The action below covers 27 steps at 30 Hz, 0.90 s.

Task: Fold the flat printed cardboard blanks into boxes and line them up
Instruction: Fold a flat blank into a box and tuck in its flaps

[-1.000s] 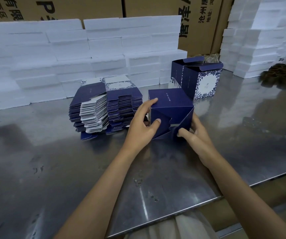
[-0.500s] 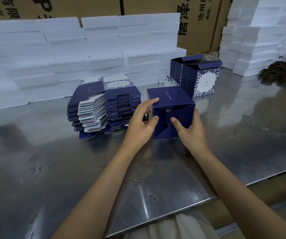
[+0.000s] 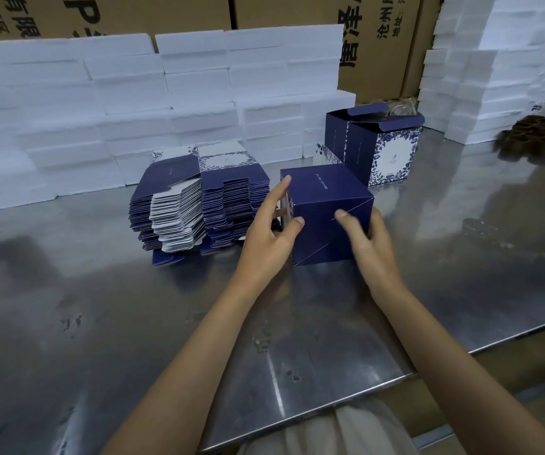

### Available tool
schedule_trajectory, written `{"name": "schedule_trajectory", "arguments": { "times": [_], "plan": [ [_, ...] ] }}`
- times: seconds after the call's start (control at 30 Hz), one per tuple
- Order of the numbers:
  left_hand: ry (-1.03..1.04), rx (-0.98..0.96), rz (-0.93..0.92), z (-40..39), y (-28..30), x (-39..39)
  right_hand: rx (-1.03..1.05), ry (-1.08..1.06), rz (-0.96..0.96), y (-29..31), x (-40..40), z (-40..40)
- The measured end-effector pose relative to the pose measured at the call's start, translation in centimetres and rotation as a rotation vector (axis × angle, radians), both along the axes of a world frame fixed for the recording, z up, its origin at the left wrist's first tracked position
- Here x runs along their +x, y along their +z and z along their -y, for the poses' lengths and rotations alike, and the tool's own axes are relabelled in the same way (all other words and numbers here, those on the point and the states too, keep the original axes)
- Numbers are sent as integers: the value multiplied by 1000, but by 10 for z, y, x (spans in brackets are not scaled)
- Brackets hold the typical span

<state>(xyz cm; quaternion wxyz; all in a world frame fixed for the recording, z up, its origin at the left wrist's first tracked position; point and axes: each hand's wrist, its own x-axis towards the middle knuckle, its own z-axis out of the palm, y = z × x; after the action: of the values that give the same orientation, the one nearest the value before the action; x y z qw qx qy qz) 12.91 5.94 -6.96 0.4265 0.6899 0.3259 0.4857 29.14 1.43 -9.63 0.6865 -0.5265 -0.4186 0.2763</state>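
A dark blue folded box (image 3: 326, 192) stands on the steel table (image 3: 133, 323), its near face closed by flaps. My left hand (image 3: 269, 239) lies against the box's left side with straight fingers, the index tip at the top edge and the thumb pressing the near face. My right hand (image 3: 368, 244) grips the right edge, thumb on the near face and fingers wrapped round the right side. Left of the box lies a stack of flat printed blanks (image 3: 198, 211). Behind it, two folded boxes (image 3: 379, 149) stand side by side with their top flaps up.
White foam slabs (image 3: 153, 106) are stacked along the back and again at the far right (image 3: 494, 67), with brown cartons (image 3: 379, 44) behind them. A dark pile (image 3: 540, 139) sits at the right. The table's front edge (image 3: 330, 408) runs just before my body.
The box's near flaps, gaping a second ago, are now folded flat. My right thumb has come up onto the closed face, and my left fingers have straightened along the left side.
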Motion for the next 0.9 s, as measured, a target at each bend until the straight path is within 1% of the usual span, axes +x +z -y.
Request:
{"name": "schedule_trajectory", "arguments": {
  "times": [0.07,0.1,0.23,0.3,0.37,0.4,0.47,0.53,0.6,0.67,0.73,0.8,0.87,0.9],
  "plan": [
    [22,-49,37,1,2,1,17,-22,-91,7,-1,5],
    [34,-73,44,2,3,2,-7,-40,-108,10,0,6],
    [38,-89,-40,8,3,2,-159,-79,-92,29,10,8],
    [13,-88,-34,13,6,1,-204,-105,-91,40,17,8],
    [-36,-85,-6,20,13,1,-197,-150,-86,42,23,10],
    [-56,-55,-2,26,17,2,-180,-179,-101,42,26,11],
    [-53,81,-10,39,24,4,-161,-188,-162,41,28,13],
    [-15,254,-1,52,26,4,-179,-111,-224,36,29,13],
    [55,395,-32,65,24,4,-265,-11,-231,30,28,10],
    [107,495,-99,75,19,3,-306,53,-110,22,26,4],
    [122,530,-104,82,17,2,-312,49,57,18,25,-4],
    [195,528,-24,81,18,-3,-318,35,110,21,23,-10],
    [363,480,105,73,22,-9,-317,-7,124,24,22,-14],
    [440,425,168,67,25,-14,-304,-44,116,27,22,-15]
  ]
}}
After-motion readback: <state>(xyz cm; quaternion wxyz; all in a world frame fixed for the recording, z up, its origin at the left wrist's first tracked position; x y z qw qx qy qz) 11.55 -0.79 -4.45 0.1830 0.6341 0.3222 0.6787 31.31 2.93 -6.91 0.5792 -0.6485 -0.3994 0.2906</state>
